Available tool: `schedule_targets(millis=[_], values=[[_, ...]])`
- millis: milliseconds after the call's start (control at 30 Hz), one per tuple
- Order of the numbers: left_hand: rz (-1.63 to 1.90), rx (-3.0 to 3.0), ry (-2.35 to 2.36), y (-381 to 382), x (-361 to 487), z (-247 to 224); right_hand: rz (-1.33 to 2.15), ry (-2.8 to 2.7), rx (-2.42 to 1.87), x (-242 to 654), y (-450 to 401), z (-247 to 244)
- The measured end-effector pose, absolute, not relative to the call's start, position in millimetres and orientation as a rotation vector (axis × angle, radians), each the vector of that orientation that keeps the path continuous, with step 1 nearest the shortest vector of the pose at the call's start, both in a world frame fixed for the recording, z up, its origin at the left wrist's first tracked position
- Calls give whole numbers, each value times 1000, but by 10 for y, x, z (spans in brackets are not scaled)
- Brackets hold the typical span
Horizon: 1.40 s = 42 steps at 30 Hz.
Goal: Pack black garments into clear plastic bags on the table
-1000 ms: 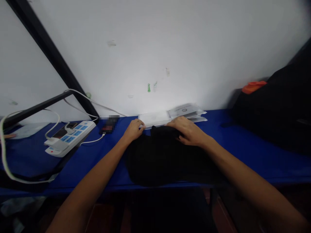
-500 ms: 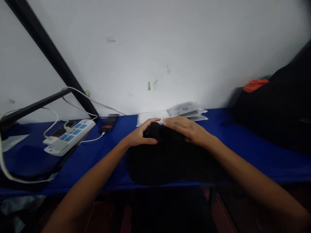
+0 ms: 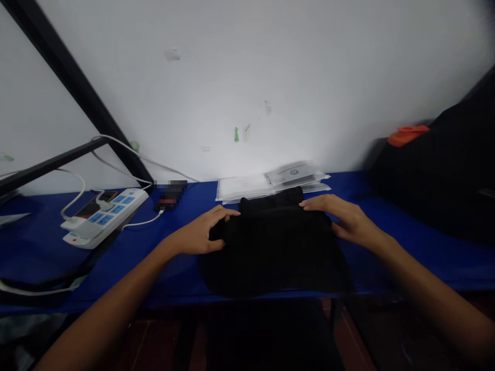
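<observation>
and there it was, the black cloth (image 3: 270,252), lying along the middle of the surface's (image 3: 185,281) front edge, its near side right up at that edge and its far folds just before the white packets (image 3: 243,188) at the back edge. the left hand (image 3: 203,232) was half open in a curve at the cloth's left end, thumb and fingers apart with a fold between them; how firmly it gripped, i couldn't tell. over at the other end, the right hand (image 3: 344,219) was loosely bent, fingertips on the upper fold and thumb lower by the side, and whether it pinched or merely touched was unclear too. a soft, limp thing by the look of it, probably light, unlikely to slip or break but apt to lose its folds; both ends, through all the layers, looked the best hold. black on black, though: seams, layers and the exact kind of item were lost. toward the back left, by the power strip (image 3: 106,219), a dark device (image 3: 170,196) was pixelated, and the black bag (image 3: 433,196) at the right end ran out of view.
</observation>
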<state>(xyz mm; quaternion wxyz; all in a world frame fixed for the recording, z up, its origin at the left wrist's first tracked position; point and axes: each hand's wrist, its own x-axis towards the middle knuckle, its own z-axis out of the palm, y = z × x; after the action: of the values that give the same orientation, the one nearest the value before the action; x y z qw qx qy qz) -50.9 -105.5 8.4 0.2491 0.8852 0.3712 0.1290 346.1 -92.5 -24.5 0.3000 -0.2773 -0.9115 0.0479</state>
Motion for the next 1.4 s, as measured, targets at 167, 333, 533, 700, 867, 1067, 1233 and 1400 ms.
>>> schedule_targets(millis=[167,333,533,700,867,1067,1233,1400], values=[[435,2372,1001,-1094,-707,121,185,-2453,-824,3670,-983,-413],[387,2298,1179,-1079,-917,55,222,-2363,-963,3857,-1000,-431],[281,2371,1354,-1062,-769,28,424,-2485,-1015,3940,-943,-464],[374,2344,1177,-956,-635,36,559,-2479,-1104,3837,-1019,-380],[324,2047,1138,-787,-727,13,584,-2516,-1175,3738,-1041,-338],[492,2344,1768,-607,-749,-132,552,-2490,-1136,3682,-946,-327],[572,2698,1308,-713,-438,-20,480,-2480,-1176,3578,-858,-231],[336,2580,784,-649,-109,10,449,-2393,-1187,3453,-638,-137]])
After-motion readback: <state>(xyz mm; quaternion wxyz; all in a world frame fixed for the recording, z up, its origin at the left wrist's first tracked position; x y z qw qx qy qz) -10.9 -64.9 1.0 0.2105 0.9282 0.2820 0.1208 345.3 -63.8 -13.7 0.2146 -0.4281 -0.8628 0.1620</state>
